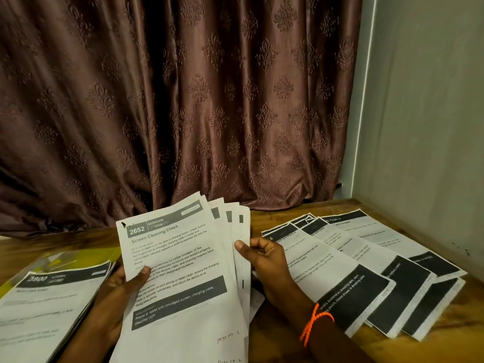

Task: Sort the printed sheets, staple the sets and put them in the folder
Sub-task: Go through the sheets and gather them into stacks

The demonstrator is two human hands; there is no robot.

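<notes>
I judge sorting in hand: my left hand (123, 281) pinches the fanned "Screen Cleaning Check" set (180, 279) above the wooden table (275, 336), my right hand (264, 260) grips its rear sheets; next, square the edges for stapling.

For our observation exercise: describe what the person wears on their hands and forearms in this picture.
The right hand has an orange thread band tied round the wrist, wound in several strands. No sleeve shows on either forearm. The left hand shows no ring, watch or band where visible.
</notes>
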